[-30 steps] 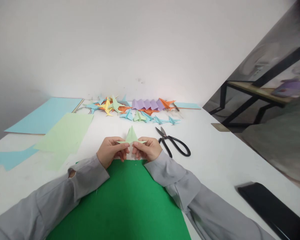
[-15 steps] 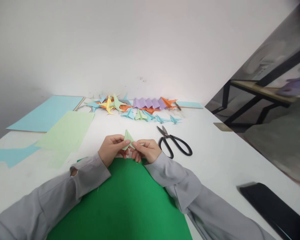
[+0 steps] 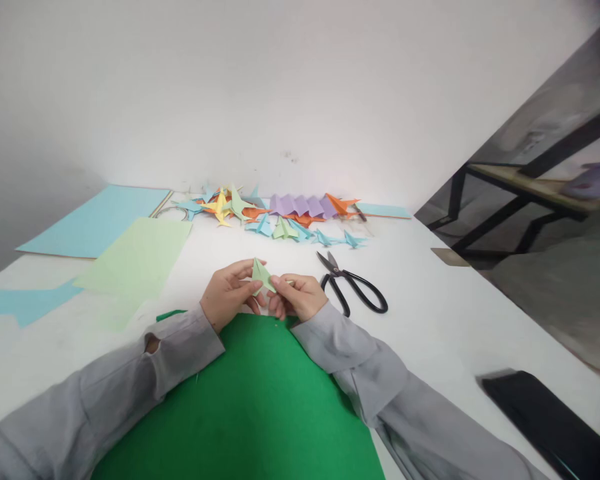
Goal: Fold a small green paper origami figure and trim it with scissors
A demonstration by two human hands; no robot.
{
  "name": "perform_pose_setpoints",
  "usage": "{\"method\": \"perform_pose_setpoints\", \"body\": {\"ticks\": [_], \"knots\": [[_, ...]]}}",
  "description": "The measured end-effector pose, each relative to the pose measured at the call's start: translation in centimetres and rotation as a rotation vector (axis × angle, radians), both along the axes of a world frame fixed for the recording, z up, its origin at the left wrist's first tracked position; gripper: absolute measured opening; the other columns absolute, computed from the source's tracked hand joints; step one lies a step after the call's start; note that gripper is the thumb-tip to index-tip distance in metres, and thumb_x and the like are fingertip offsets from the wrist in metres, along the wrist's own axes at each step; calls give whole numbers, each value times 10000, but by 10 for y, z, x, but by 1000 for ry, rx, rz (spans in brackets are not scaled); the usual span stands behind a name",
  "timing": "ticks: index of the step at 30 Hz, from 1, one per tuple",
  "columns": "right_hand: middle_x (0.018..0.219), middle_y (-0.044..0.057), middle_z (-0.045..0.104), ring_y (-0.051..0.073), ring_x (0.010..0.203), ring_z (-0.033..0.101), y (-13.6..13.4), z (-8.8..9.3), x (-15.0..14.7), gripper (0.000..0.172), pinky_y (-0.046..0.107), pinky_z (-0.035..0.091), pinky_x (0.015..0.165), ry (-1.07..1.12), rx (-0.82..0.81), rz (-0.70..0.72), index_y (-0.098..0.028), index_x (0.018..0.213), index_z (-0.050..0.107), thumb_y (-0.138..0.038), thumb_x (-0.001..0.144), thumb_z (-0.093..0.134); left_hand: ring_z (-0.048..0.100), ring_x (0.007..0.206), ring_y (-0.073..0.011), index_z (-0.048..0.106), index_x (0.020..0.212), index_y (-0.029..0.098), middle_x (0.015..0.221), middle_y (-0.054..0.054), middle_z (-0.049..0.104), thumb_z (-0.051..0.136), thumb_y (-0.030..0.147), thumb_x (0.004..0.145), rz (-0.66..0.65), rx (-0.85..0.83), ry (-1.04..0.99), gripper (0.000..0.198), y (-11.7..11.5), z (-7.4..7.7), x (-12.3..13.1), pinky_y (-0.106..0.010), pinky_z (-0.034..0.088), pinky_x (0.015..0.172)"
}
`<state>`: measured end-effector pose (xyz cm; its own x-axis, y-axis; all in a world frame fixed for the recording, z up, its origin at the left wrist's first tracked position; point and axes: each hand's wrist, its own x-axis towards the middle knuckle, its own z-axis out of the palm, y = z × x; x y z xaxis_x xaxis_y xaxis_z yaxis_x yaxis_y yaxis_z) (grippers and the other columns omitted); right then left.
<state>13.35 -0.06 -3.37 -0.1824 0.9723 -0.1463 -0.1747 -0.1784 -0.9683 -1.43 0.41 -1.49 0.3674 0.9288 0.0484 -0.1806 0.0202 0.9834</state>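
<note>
Folded pale-green paper is held at the centre of the work, just beyond the 12 o'clock edge of the green mat. The left hand has its grip clamped on the paper's 9 o'clock side, thumb on top; the right hand has its grip pinched on the 3 o'clock corner.

Seen from the paper, black-handled scissors lie at 3 o'clock on the white surface, blades parted and pointing toward 11. Purple pleated paper sits at 1 o'clock, a yellow folded piece at 11, and a light-green sheet at 9.
</note>
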Motion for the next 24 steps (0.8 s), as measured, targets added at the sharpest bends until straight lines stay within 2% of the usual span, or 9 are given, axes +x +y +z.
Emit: {"method": "perform_pose_setpoints", "body": {"ticks": [2, 4, 6, 8, 9, 16, 24], "knots": [[376, -2, 579, 79, 270, 484, 0, 0, 0, 472, 159, 361, 257, 4, -3, -2, -130, 525, 570, -589, 512, 680, 587, 487, -109, 355, 1257, 183, 724, 8, 590, 656, 234, 667, 24, 11, -18, 665, 0, 0, 0, -231, 495, 424], [378, -3, 580, 79, 272, 486, 1, 0, 0, 473, 156, 363, 256, 13, -12, -5, -129, 526, 572, -588, 505, 685, 589, 477, -113, 245, 1337, 227, 661, 37, 588, 653, 220, 669, 32, 10, -29, 782, -1, 0, 1, -239, 499, 436], [380, -3, 582, 79, 274, 489, 1, 0, 0, 470, 155, 367, 256, 22, -21, -3, -130, 520, 566, -584, 501, 690, 583, 470, -109, 413, 1257, 168, 587, 33, 589, 648, 234, 670, 33, -6, 1, 635, -1, 0, 1, -238, 501, 457], [382, -4, 582, 80, 277, 492, 1, 0, 0, 467, 155, 371, 260, 26, -21, 1, -133, 518, 560, -582, 508, 688, 574, 465, -104, 608, 1018, 95, 533, 9, 598, 647, 252, 664, 37, -33, 48, 389, -1, 0, 1, -239, 503, 481], [383, -4, 583, 81, 280, 494, 1, 0, 0, 467, 155, 373, 263, 26, -19, 2, -134, 519, 558, -584, 512, 685, 572, 464, -103, 646, 918, 83, 522, -2, 607, 651, 254, 656, 47, -41, 65, 312, -1, 0, 1, -241, 505, 490], [377, -2, 575, 60, 260, 452, -2, 1, 1, 473, 139, 317, 245, -18, 27, -33, -139, 485, 539, -592, 572, 643, 582, 473, -106, 682, 818, 92, 524, -16, 649, 682, 202, 604, 125, -36, 61, 240, -3, 4, 3, -246, 510, 503], [397, -5, 576, 59, 296, 476, -5, 4, -2, 454, 142, 347, 282, -24, 23, -84, -140, 488, 550, -571, 606, 630, 591, 488, -104, 684, 825, 94, 544, -17, 666, 677, 177, 603, 164, -45, 69, 237, -2, 3, 6, -236, 514, 502]]}}
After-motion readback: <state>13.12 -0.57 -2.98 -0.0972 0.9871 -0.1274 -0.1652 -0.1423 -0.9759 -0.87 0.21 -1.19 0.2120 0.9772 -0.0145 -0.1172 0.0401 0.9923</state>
